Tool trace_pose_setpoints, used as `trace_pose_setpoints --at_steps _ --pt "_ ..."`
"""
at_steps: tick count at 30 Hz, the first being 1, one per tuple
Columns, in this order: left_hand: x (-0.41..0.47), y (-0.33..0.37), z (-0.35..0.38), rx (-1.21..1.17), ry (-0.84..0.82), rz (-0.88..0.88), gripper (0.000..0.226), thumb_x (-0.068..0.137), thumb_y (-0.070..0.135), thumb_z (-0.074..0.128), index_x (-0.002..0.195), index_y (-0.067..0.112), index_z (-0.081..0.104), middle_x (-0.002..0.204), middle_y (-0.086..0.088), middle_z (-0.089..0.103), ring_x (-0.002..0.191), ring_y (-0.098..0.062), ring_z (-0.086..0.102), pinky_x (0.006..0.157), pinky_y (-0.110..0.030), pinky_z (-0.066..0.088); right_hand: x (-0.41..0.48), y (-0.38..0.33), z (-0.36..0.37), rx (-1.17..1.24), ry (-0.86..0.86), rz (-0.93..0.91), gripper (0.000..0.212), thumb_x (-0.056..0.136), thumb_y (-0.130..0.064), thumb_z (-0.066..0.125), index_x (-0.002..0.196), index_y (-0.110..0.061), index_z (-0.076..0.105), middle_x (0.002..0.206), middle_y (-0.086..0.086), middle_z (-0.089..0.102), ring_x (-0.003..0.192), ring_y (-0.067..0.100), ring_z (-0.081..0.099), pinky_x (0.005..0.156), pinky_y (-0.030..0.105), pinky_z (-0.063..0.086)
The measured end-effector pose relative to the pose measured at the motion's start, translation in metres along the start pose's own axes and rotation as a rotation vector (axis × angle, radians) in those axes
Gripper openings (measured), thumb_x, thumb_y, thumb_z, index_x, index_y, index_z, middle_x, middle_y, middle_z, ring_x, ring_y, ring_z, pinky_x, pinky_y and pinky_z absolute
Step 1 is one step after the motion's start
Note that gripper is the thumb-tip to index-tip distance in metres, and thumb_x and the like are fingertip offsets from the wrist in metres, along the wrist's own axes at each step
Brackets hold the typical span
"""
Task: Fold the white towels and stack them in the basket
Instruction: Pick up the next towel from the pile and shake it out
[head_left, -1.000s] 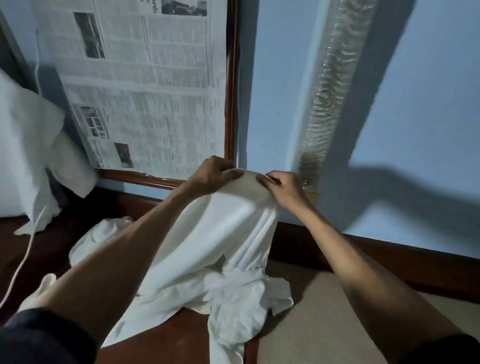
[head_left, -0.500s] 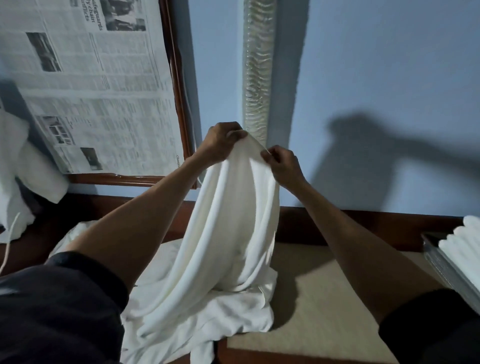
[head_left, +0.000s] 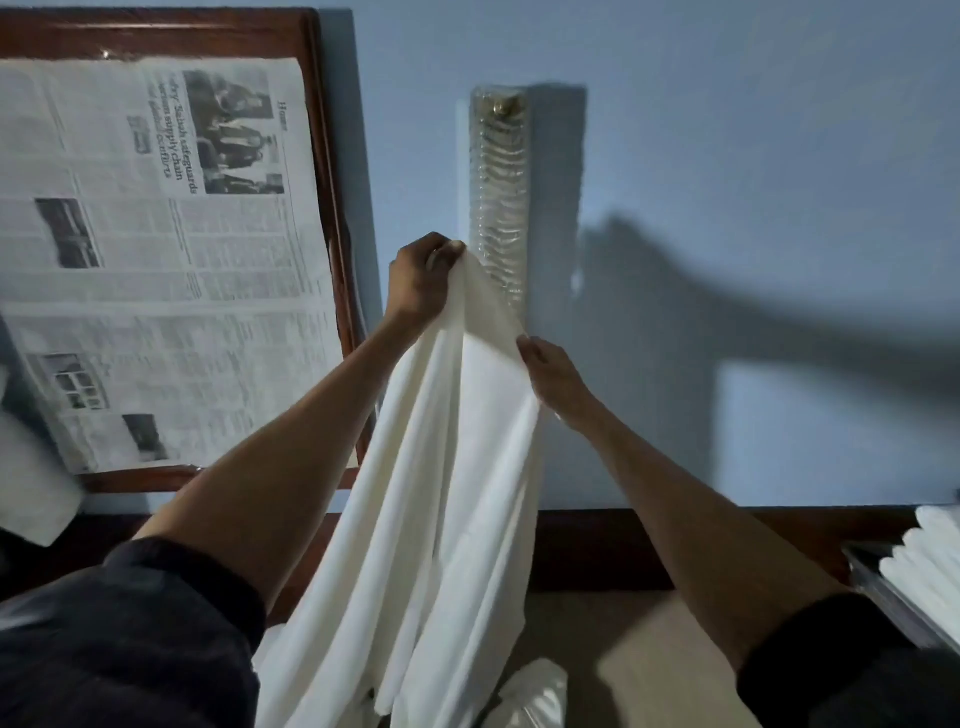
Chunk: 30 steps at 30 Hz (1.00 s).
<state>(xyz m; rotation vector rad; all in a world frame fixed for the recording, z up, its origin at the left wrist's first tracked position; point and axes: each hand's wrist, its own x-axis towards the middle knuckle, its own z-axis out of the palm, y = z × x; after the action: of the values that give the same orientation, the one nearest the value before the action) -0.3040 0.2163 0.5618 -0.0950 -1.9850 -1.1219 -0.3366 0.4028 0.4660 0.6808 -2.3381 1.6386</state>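
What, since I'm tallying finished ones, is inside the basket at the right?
Folded white towels lie stacked in the basket; the frame edge cuts them off, and its wall hides anything lower.

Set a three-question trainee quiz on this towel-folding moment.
1. True or false: the left hand grips the white towel higher up than the right hand does.
2. Where is the basket? A: at the left edge of view. B: at the right edge of view. C: under the white towel.
3. How many hands hold the white towel?
Key: 1 true; 2 B; 3 two.
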Motion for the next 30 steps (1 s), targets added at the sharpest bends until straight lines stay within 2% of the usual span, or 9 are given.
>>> trace_pose_setpoints --at_steps 2,6,9,12,14,18,22,28,30 --pt "0.022 0.010 -0.001 -0.029 0.026 0.025 0.024 0.101 0.029 0.060 0.083 0.016 0.069 0.069 0.010 0.059 0.061 0.001 0.048 0.057 -0.020 0.035 0.023 -0.017 -0.017 0.058 0.097 -0.039 0.039 0.108 -0.027 0.045 0.070 -0.018 0.043 0.067 -0.006 0.038 0.053 -0.002 0.032 0.052 0.021 0.027" --pt "0.059 0.027 0.007 -0.040 0.034 0.109 0.030 0.102 0.034 0.060 0.079 0.014 0.065 0.067 0.004 0.053 0.061 -0.008 0.042 0.056 -0.021 0.033 0.067 -0.041 -0.063 0.101 0.263 -0.096 0.048 0.105 -0.037 0.052 0.083 0.006 0.059 0.076 0.004 0.048 0.072 0.010 0.043 0.062 0.028 0.029" --pt "0.080 0.043 0.024 -0.047 0.012 0.154 0.035 0.102 0.036 0.060 0.069 0.022 0.058 0.059 0.010 0.047 0.055 -0.003 0.039 0.056 -0.024 0.031 0.084 -0.063 -0.108 0.067 0.350 -0.167 0.035 0.103 -0.035 0.056 0.074 -0.014 0.055 0.069 0.004 0.039 0.065 0.010 0.034 0.060 0.030 0.022" --pt "0.092 0.070 0.050 -0.070 0.009 0.234 0.043 0.102 0.030 0.060 0.062 0.029 0.046 0.051 0.014 0.043 0.052 0.002 0.040 0.055 -0.022 0.030 0.099 -0.078 -0.157 0.004 0.442 -0.240 0.044 0.101 -0.033 0.059 0.064 -0.024 0.038 0.059 -0.008 0.030 0.057 0.005 0.025 0.054 0.031 0.018" --pt "0.096 0.090 0.072 -0.103 0.002 0.295 0.039 0.102 0.027 0.060 0.065 0.027 0.050 0.054 0.015 0.043 0.052 0.005 0.043 0.054 -0.017 0.031 0.107 -0.079 -0.191 -0.089 0.519 -0.266 0.052 0.100 -0.036 0.059 0.059 -0.025 0.029 0.057 -0.012 0.025 0.054 0.004 0.023 0.053 0.031 0.018" --pt "0.096 0.120 0.129 -0.156 -0.082 0.339 0.032 0.099 0.029 0.062 0.070 0.016 0.058 0.056 0.014 0.044 0.049 0.006 0.042 0.051 -0.015 0.028 0.111 -0.057 -0.258 -0.252 0.646 -0.268 0.056 0.096 -0.043 0.060 0.059 -0.021 0.024 0.065 -0.001 0.025 0.061 0.010 0.025 0.055 0.033 0.018" --pt "0.090 0.137 0.197 -0.136 -0.143 0.283 0.031 0.093 0.042 0.065 0.075 0.017 0.070 0.052 0.014 0.048 0.048 0.004 0.043 0.051 -0.017 0.031 0.110 -0.017 -0.327 -0.400 0.659 -0.217 0.060 0.096 -0.047 0.060 0.059 -0.019 0.022 0.064 -0.002 0.025 0.056 0.013 0.020 0.054 0.036 0.018" --pt "0.054 0.142 0.304 -0.193 -0.260 0.037 0.049 0.091 0.040 0.068 0.074 -0.004 0.058 0.066 -0.001 0.042 0.063 -0.014 0.037 0.059 -0.028 0.029 0.097 0.068 -0.415 -0.520 0.472 -0.242 0.060 0.099 -0.043 0.061 0.059 -0.021 0.021 0.060 -0.003 0.019 0.058 0.012 0.018 0.055 0.038 0.018" --pt "0.034 0.145 0.331 -0.210 -0.316 -0.018 0.046 0.093 0.037 0.068 0.068 -0.001 0.055 0.067 0.000 0.042 0.064 -0.014 0.038 0.060 -0.028 0.030 0.090 0.094 -0.441 -0.559 0.415 -0.220 0.059 0.100 -0.041 0.060 0.059 -0.021 0.022 0.058 -0.001 0.020 0.059 0.014 0.024 0.056 0.036 0.019"
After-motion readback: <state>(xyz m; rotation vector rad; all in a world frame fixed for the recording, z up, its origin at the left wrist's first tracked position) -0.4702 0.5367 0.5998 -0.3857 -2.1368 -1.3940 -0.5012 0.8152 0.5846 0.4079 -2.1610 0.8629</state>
